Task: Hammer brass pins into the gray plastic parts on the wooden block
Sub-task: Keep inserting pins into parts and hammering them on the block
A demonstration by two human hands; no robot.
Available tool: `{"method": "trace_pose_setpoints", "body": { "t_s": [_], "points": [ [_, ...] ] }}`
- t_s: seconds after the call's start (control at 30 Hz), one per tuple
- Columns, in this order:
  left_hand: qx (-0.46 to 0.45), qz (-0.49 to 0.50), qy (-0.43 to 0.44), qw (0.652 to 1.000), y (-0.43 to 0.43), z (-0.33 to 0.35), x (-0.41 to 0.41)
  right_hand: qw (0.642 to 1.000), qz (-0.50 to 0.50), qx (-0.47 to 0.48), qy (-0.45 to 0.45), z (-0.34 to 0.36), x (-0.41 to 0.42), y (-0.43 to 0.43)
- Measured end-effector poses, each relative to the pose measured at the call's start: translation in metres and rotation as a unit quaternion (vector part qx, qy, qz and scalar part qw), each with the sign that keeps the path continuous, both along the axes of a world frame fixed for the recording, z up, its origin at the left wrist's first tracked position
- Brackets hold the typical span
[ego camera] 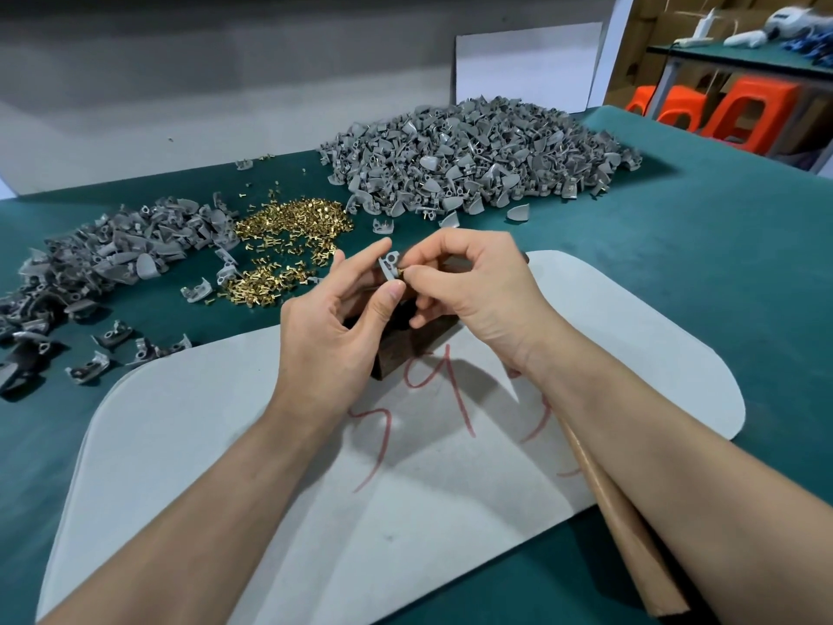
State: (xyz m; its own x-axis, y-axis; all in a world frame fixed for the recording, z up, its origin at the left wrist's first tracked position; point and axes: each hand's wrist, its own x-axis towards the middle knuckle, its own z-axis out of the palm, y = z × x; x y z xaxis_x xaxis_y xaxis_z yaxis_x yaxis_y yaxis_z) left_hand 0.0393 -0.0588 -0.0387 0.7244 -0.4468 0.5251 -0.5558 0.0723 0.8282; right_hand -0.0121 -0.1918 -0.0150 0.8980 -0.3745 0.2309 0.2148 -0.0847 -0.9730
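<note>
Across the green table [676, 272] lies a white mat [216, 444], a big heap of gray plastic parts [473, 160] beyond it. A wooden handle [624, 539] runs beneath the right forearm, its upper end hidden. The wooden block [396, 354] sits on the mat, mostly covered by the hands. Above it the left hand [329, 327] pinches one gray part [388, 265]; the right hand [473, 286] pinches a brass pin [400, 272] against it.

head-worn wide-angle view; faces forward and down, close over left hand [333, 318] and right hand [469, 281]; green table [676, 272] beyond
</note>
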Motion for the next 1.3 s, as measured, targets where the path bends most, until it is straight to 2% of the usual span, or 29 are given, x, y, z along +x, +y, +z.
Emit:
{"method": "trace_pose_setpoints", "body": {
  "t_s": [0.5, 1.3],
  "points": [
    [0.003, -0.002, -0.003, 1.000, 0.0009, 0.0025, -0.0027, 0.999, -0.015, -0.042, 0.019, 0.0018, -0.0025, -0.0009],
    [0.017, 0.006, -0.014, 1.000, 0.0000, 0.0027, -0.0015, 1.000, 0.008, 0.021, 0.015, 0.0024, -0.0019, -0.0013]
  ]
}}
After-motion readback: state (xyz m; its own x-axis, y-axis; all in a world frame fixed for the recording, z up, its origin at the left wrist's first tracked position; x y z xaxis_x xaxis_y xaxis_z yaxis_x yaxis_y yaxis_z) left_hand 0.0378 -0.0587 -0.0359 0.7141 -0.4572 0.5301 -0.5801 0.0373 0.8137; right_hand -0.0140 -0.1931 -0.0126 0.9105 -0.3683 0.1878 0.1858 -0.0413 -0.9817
